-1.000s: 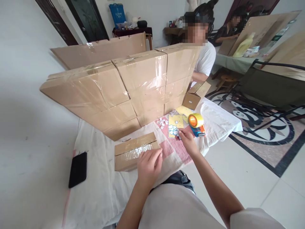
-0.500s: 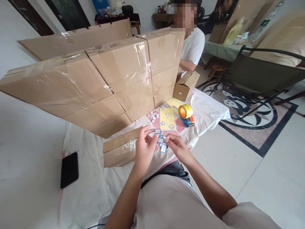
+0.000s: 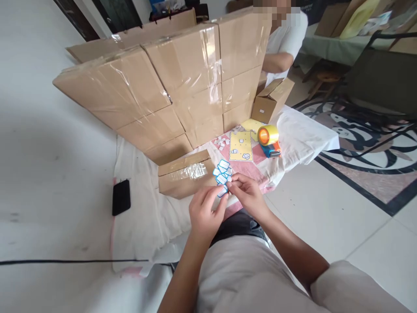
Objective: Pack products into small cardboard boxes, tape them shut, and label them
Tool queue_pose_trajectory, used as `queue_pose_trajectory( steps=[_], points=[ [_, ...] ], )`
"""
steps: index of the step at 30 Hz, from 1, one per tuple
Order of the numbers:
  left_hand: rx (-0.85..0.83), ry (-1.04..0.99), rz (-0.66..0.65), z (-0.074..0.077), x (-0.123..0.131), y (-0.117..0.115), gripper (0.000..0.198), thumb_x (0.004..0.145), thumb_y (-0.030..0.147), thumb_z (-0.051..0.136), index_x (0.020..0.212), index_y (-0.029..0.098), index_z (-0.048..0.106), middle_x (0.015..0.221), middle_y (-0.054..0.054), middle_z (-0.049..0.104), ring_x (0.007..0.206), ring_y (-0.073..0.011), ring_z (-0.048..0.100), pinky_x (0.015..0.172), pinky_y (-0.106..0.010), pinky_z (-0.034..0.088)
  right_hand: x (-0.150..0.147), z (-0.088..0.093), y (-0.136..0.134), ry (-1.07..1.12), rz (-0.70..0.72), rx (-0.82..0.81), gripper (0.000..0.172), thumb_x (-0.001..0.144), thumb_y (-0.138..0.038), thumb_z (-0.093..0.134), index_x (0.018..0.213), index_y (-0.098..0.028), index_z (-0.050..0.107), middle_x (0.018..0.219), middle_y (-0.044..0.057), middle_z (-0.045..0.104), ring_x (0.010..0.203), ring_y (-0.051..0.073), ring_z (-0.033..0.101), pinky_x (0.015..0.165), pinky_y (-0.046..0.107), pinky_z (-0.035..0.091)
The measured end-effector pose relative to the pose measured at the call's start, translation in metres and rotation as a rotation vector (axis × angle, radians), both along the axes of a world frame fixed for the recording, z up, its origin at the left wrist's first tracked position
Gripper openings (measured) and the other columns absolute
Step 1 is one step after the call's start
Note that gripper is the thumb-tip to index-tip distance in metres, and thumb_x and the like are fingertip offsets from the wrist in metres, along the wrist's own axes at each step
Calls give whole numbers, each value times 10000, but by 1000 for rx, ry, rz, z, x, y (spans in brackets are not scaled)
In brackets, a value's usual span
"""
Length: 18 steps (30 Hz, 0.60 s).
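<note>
Several overlapping white labels with blue borders (image 3: 223, 174) form a small cluster in front of me. My left hand (image 3: 206, 208) pinches the lower end of this cluster between thumb and fingers. My right hand (image 3: 246, 192) is closed at the cluster's right edge, fingertips together on something small that I cannot make out. Beyond the hands lies a yellow patterned sheet (image 3: 241, 147) with a few white labels on it. Small white pieces (image 3: 221, 142) are scattered to its left. A yellow tape roll (image 3: 268, 135) sits on a blue and orange tape dispenser (image 3: 269, 150) to its right.
A tall wall of taped cardboard boxes (image 3: 198, 82) stands across the table. A closed carton (image 3: 185, 176) lies left of my hands, a black phone-like object (image 3: 121, 197) farther left. A small box (image 3: 272, 101) stands near a person in white (image 3: 293, 34). A chair (image 3: 384, 78) is at right.
The view has shifted, so the scene sits farther right and higher. My left hand has moved from the cluster's upper left to its lower end, closer to my right hand.
</note>
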State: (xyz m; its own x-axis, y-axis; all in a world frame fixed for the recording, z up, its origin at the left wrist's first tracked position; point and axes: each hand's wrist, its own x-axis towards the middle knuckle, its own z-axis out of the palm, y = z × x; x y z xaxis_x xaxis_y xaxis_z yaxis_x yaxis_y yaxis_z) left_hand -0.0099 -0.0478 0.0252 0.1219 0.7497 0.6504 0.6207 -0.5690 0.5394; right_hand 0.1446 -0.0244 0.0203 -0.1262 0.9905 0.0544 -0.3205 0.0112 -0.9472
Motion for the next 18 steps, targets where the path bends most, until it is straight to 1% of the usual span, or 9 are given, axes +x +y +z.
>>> queue_pose_trajectory(
  steps=[1, 3, 5, 7, 9, 12, 15, 17, 18],
  points=[
    [-34, -52, 11, -2, 0, -5, 170, 922, 188, 676, 1088, 217, 696, 935, -35, 739, 816, -144, 672, 755, -270, 543, -1, -3, -5, -7, 1, 11, 335, 823, -480, 815, 848, -218, 608, 671, -21, 651, 647, 141, 635, 647, 266, 501],
    [-100, -139, 24, -6, 1, -15, 151, 932, 175, 656, 1068, 214, 708, 968, -42, 742, 847, -140, 673, 740, -259, 540, -2, -10, -13, -25, -9, 23, 337, 834, -476, 806, 822, -214, 593, 693, -9, 672, 682, 148, 652, 679, 274, 509],
    [-141, -186, 7, -11, 1, -25, 153, 939, 171, 640, 1062, 214, 719, 986, -50, 744, 881, -147, 677, 735, -259, 538, -3, -15, -20, -29, -3, 7, 343, 840, -494, 792, 815, -209, 602, 714, 0, 679, 690, 149, 654, 691, 282, 517],
    [-167, -213, -39, -17, 0, -33, 159, 944, 169, 626, 1059, 215, 727, 974, -47, 746, 864, -145, 674, 737, -263, 537, -4, -20, -25, -27, 14, -17, 350, 816, -496, 809, 797, -202, 621, 701, -4, 662, 656, 137, 628, 659, 273, 507],
    [-177, -238, -68, -24, -2, -39, 167, 952, 161, 602, 1044, 215, 731, 956, -45, 743, 847, -141, 665, 744, -265, 534, -6, -26, -29, -48, 1, -40, 363, 788, -496, 827, 748, -193, 629, 664, -9, 635, 611, 122, 586, 611, 259, 482],
    [-206, -251, -58, -34, -3, -47, 183, 955, 170, 588, 1066, 218, 726, 911, -30, 721, 785, -125, 628, 733, -256, 515, -12, -33, -33, -74, -48, -71, 377, 774, -516, 813, 714, -185, 643, 638, -8, 612, 574, 116, 541, 562, 255, 451],
    [-293, -314, 15, -40, -4, -53, 246, 937, 217, 621, 1174, 227, 685, 823, 14, 659, 646, -90, 537, 662, -227, 473, -15, -39, -34, -109, -111, -66, 360, 783, -494, 794, 718, -180, 630, 634, -14, 581, 569, 111, 510, 559, 254, 431],
    [-358, -393, 64, -42, -7, -55, 270, 927, 250, 631, 1193, 220, 661, 782, 34, 612, 606, -82, 499, 621, -217, 446, -11, -44, -27, -181, -213, -52, 362, 832, -500, 737, 725, -184, 596, 624, -15, 560, 566, 116, 501, 557, 257, 416],
    [-388, -429, 80, -43, -9, -55, 273, 922, 265, 635, 1189, 215, 655, 770, 39, 598, 599, -81, 493, 608, -215, 437, -6, -47, -19, -263, -278, -37, 372, 862, -514, 694, 729, -186, 580, 613, -12, 549, 561, 123, 498, 548, 260, 404]
  ],
)
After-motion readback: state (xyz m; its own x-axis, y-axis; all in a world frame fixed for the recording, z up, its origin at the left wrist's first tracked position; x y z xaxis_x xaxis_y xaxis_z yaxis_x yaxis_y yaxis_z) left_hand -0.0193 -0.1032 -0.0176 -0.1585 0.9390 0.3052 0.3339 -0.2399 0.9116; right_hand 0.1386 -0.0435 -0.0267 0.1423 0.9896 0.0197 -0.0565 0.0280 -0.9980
